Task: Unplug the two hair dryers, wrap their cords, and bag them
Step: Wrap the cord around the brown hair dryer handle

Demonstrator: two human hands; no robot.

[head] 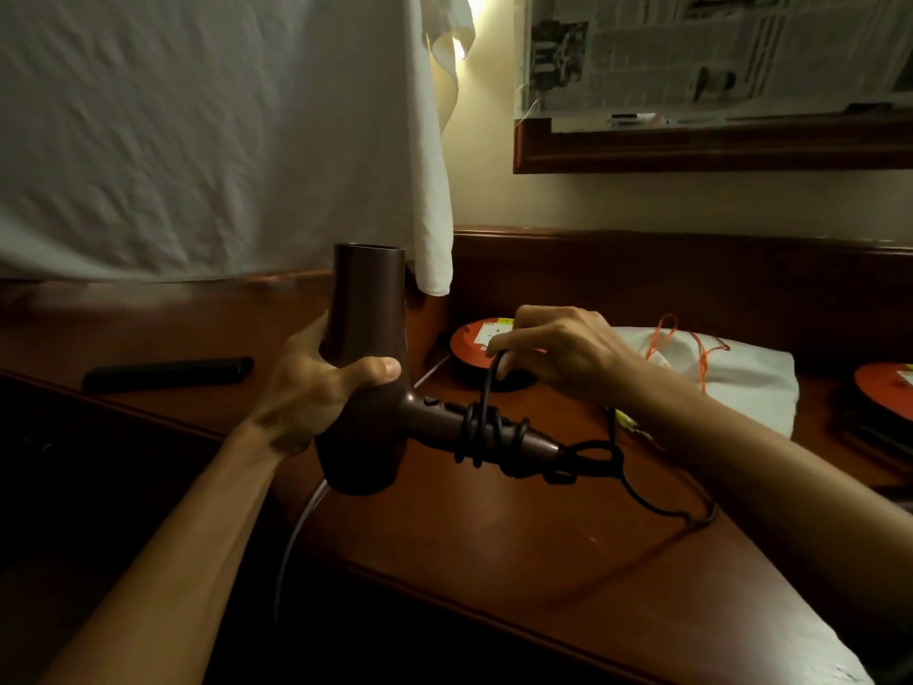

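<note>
A dim room, a dark wooden desk (494, 546) along the wall, a white cloth (197, 140) hanging over its back left. I hold the dryer (365, 368) above the desk, nozzle up, my left hand (316, 388) wrapped round its barrel with the thumb across the front. The handle points right, already wound with several turns of cord (486, 432). My right hand (558, 353) pinches the cord just above the handle, fingers curled, drawing it up taut for another turn. So I judge I am mid-wrap on this dryer; a loose loop trails off the handle end to the desk at the right, and I cannot see the plug

Next I should carry the cord over and round the handle, keeping it tight, and take up that slack without snagging it

The white bag (741, 378) with orange drawstring (701, 353) lies just behind my right wrist. An orange disc (474, 348) sits beyond my right fingers, another at the right edge; I cannot tell what they are. A black bar (168, 374) lies to the left, well apart. Nothing blocks the winding
</note>
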